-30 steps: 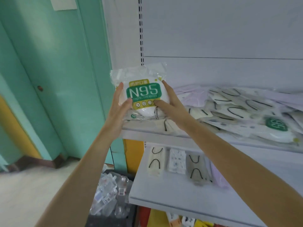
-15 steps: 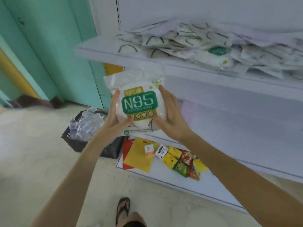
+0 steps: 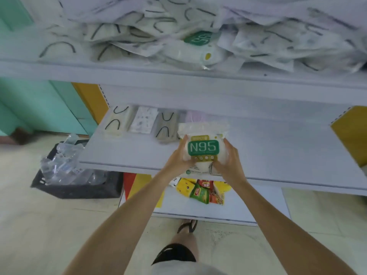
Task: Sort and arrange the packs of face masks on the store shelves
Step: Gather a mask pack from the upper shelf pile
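The left hand (image 3: 177, 162) and right hand (image 3: 228, 161) are bare, and so are the forearms (image 3: 129, 215) behind them, uncovered right to the lower edge. Well below the hands, one foot wears a black flip-flop (image 3: 187, 226) with a thong strap. Nearer than that, a curved black band of cloth (image 3: 174, 253) crosses the bare leg, with pale whitish cloth (image 3: 178, 268) beneath it. It is unclear which garments these are.
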The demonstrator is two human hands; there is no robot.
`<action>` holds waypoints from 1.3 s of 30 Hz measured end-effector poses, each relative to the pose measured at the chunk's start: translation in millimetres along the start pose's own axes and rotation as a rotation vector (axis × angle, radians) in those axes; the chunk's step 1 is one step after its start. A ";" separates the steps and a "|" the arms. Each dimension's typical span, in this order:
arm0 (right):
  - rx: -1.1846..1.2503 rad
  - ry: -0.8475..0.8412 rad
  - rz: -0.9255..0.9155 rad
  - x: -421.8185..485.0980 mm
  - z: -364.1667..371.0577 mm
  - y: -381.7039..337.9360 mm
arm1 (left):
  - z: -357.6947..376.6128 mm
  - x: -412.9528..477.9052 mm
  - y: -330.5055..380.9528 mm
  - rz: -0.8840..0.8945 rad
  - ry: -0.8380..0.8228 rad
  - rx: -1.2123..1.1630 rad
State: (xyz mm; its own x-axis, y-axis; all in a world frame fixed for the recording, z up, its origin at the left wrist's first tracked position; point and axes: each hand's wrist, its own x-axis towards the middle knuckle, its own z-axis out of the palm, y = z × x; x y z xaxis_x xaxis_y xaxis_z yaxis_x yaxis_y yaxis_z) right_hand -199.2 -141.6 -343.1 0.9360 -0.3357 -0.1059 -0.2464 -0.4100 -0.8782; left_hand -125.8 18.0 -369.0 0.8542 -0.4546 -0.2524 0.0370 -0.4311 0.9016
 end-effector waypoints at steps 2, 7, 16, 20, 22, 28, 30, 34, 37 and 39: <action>-0.015 -0.019 0.166 26.3 2.2 22.2 | 12.5 34.6 0.6 -0.017 -0.050 0.144; -0.010 0.071 0.325 103.7 -5.2 57.5 | 38.9 112.9 -1.9 0.053 -0.042 0.251; 0.022 0.124 0.156 210.2 -36.9 111.3 | 72.6 228.5 -10.8 0.151 -0.087 0.328; -0.361 -0.324 0.191 233.9 -34.0 129.2 | 82.2 248.5 -31.7 0.124 -0.120 0.612; -0.513 -0.334 0.193 240.1 -31.9 136.0 | 84.9 252.9 -30.1 0.178 -0.061 0.609; -0.668 -0.159 0.092 257.8 -27.5 135.6 | 81.8 263.5 -16.5 0.146 -0.021 0.730; -0.754 -0.148 0.098 250.2 -27.6 134.3 | 75.5 257.6 -17.1 0.176 0.010 0.796; -0.845 -0.156 0.030 211.2 -40.0 123.3 | 59.6 219.9 -18.8 0.227 0.024 0.858; -0.899 -0.229 -0.083 164.9 -49.3 97.9 | 45.5 174.3 -10.0 0.191 0.002 0.873; -0.922 -0.280 -0.163 132.5 -54.2 76.3 | 34.6 135.2 0.8 0.204 0.000 0.857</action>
State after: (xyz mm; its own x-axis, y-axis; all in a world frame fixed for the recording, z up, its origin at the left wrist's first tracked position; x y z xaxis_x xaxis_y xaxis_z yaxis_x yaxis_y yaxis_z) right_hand -107.6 -263.3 -398.9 0.9725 -0.0510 -0.2271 -0.0967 -0.9760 -0.1950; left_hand -28.2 -70.8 -414.6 0.8015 -0.5868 -0.1150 -0.5184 -0.7777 0.3556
